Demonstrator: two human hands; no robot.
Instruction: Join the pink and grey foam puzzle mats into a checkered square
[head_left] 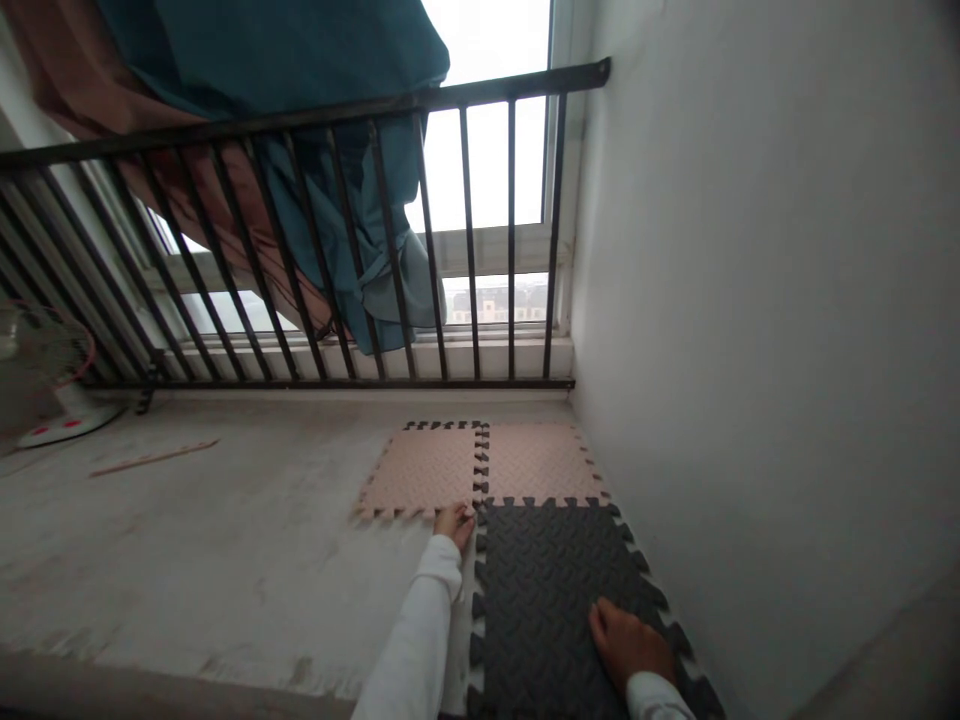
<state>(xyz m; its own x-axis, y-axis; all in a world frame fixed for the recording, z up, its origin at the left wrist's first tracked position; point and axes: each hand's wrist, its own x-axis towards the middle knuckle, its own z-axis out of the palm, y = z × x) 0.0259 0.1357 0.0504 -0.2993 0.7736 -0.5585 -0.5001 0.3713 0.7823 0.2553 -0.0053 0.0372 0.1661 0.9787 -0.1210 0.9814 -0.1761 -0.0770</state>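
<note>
A toothed pink foam tile (424,470) is touched by the curled left hand (454,526); a ridged black foam tile (544,590) is pressed by the flat right hand (628,645).

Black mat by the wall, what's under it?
The black foam mat lies flat on the concrete floor. You can see floor around its edges, but the floor right under it is covered. The right hand rests on top.

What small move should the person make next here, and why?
Probably press the dark foam tile firmly up against the pink foam tiles, since the right hand rests on it, the left hand sits at the pink corner, and their interlocking edges meet there.
</note>
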